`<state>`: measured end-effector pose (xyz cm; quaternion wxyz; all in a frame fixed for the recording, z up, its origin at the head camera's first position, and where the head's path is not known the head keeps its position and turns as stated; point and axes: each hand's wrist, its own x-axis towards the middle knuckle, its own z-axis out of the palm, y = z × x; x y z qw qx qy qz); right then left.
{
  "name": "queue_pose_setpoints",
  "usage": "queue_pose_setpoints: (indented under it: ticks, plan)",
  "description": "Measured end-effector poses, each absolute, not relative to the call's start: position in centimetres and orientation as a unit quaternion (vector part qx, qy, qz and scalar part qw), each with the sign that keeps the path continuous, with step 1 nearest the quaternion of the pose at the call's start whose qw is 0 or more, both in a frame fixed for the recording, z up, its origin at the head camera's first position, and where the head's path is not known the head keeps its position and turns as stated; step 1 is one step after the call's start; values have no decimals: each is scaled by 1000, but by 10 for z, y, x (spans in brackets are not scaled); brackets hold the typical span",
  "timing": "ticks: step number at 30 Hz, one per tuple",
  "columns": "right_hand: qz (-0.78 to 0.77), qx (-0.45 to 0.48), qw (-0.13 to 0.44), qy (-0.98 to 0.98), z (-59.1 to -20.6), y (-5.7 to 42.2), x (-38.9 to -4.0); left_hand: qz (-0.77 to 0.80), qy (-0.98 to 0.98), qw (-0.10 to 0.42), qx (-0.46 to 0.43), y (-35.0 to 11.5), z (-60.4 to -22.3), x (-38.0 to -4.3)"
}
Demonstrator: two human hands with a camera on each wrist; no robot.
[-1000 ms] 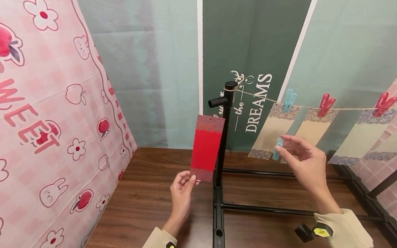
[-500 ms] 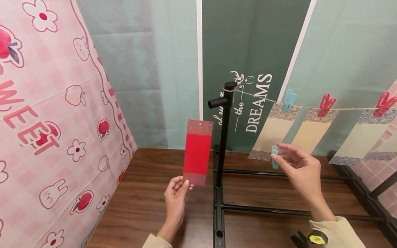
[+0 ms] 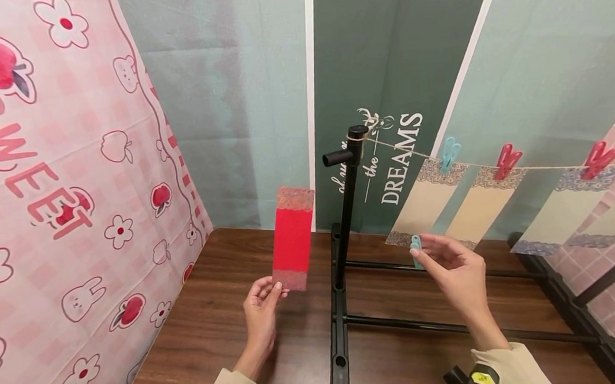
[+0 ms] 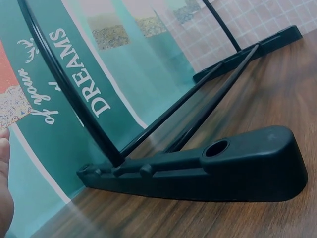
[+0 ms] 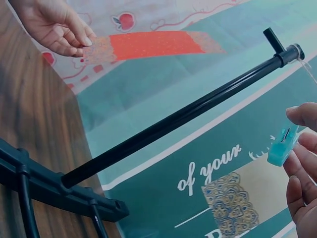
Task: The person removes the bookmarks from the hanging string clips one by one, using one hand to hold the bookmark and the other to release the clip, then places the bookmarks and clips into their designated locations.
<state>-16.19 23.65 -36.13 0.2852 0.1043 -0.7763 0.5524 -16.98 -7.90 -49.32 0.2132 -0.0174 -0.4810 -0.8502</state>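
My left hand (image 3: 262,309) pinches the lower edge of a red card (image 3: 293,240) with patterned bands at both ends. The card stands nearly upright, left of the black rack post (image 3: 344,219). In the right wrist view the same red card (image 5: 156,45) stretches away from the left fingers. My right hand (image 3: 458,277) pinches a light blue clothespin (image 3: 416,250) between thumb and fingers, in front of the hanging cards. The clothespin (image 5: 283,146) shows closely in the right wrist view. At the left edge of the left wrist view, only part of the left hand (image 4: 5,186) appears.
A string (image 3: 400,149) runs right from the post top. Cream cards (image 3: 429,199) with lace-like borders hang from it, clipped by a blue clothespin (image 3: 449,155) and red clothespins (image 3: 507,161). The rack's base (image 3: 339,343) and crossbars (image 3: 416,323) stand on the wooden table (image 3: 200,339).
Both hands have drifted left and slightly down. The red card has moved away from the post, and the blue clothespin has come lower with my right hand.
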Motion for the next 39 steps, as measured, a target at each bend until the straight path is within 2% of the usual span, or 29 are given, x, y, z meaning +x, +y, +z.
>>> queue_pose_setpoints:
  ticks: [10,28,39]
  plan:
    - [562,104,262,-778,-382,230,-165,-847,-491,205,11,-91,-498,-166]
    - [568,104,225,-785,-377,193,-149,-835,-506,207,57,-114,-511,-160]
    - [553,100,202,-802,-389,181,-150,-835,-510,183,92,-125,-518,-161]
